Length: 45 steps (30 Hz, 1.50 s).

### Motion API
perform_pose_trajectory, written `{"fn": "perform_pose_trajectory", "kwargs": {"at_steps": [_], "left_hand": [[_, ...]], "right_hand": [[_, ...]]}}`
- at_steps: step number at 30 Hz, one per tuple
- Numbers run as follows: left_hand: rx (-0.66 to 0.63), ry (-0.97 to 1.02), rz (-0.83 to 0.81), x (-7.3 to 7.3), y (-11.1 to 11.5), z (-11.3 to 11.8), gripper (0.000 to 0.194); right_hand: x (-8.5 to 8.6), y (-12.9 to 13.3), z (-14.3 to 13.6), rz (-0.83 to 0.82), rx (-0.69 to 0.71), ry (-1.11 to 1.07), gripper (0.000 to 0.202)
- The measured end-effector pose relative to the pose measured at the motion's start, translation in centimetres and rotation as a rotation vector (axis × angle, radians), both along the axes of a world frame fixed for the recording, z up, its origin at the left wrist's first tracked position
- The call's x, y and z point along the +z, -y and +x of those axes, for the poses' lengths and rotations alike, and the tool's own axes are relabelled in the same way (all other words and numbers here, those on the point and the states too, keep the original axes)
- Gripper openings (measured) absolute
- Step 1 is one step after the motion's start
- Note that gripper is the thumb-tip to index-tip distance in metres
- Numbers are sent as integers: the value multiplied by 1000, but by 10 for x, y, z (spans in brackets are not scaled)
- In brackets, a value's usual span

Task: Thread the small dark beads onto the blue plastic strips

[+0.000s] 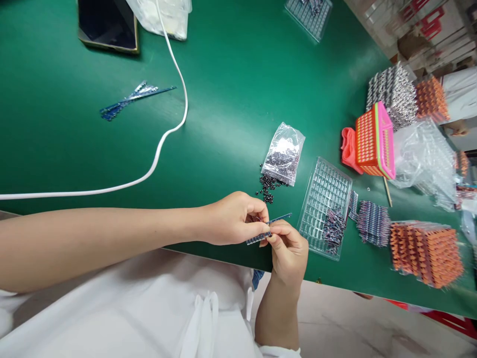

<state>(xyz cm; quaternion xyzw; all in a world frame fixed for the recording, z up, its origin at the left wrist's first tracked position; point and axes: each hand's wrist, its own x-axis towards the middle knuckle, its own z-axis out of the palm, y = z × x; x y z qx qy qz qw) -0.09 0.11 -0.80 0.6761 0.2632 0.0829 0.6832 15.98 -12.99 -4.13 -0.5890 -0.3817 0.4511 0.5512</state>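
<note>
My left hand comes in from the left and grips a narrow blue strip that looks like circuit board, with a row of small parts along its lower edge. Against it, my right hand pinches thumb and fingers at the strip's near side. Whether a tiny part sits between those fingertips is hidden. Just beyond the hands lies a heap of small dark round components, spilled by a clear plastic bag of the same. To the right, a clear compartment tray carries a pile of thin-leaded parts.
More blue strips lie at the left, near a white cable and a dark tablet or phone. On the right are stacked striped bundles, orange bundles, an orange basket and plastic bags.
</note>
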Motion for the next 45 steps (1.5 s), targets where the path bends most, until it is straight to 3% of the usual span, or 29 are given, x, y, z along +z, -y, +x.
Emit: {"fn": "perform_pose_trajectory", "kwargs": {"at_steps": [23,45], "left_hand": [[-55,35,30,-1,0,0,16],[-31,-32,28,-3,3,1,23]], "right_hand": [[-4,2,6,-85,36,-97,10],[-3,0,4,-47,30,-161,8]]}}
